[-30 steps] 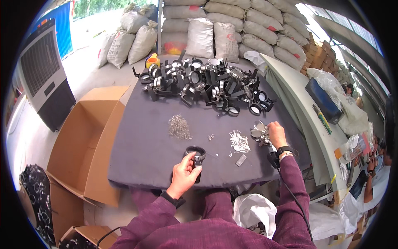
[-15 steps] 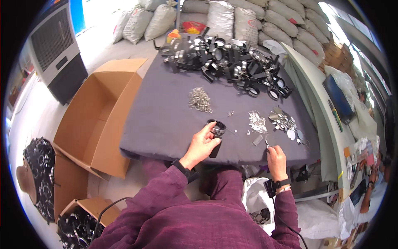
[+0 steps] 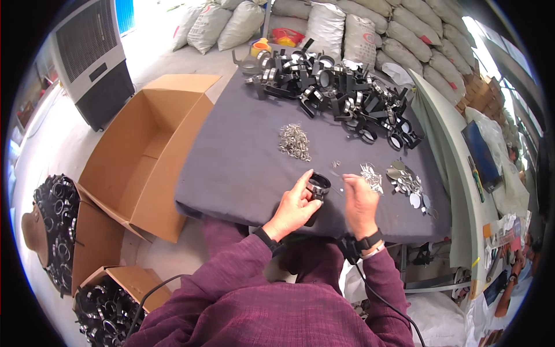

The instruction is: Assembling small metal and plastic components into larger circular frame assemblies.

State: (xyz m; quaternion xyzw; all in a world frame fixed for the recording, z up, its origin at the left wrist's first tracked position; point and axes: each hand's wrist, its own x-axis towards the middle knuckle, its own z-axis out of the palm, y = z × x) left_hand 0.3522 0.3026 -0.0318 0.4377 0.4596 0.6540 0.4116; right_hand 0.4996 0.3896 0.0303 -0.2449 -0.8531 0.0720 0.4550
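My left hand [image 3: 293, 209] is closed around a black ring-shaped part with a handle [image 3: 318, 183], held upright above the near edge of the table. The index finger and thumb press against its ring, and its lower end is mostly hidden. Just to the right, my right hand [image 3: 361, 205] has its fingers pinched together; whatever is between them cannot be made out. Beyond that hand lies a heap of small whitish slivers [image 3: 373, 178]. A pile of small shiny metal pieces [image 3: 295, 143] sits farther back, and flat round discs [image 3: 413, 196] lie scattered at the right.
A large heap of similar black ringed parts [image 3: 338, 95] covers the back of the dark-clothed table [image 3: 231, 150]. An open cardboard box [image 3: 167, 191] stands left of it, with boxes of black parts [image 3: 107, 312] lower left. A pale partition [image 3: 445, 139] runs along the right side.
My right hand has moved left from the table's right side to beside the held part. A thin curved metal piece seen at its fingertips earlier is now hidden. My left hand keeps its hold.
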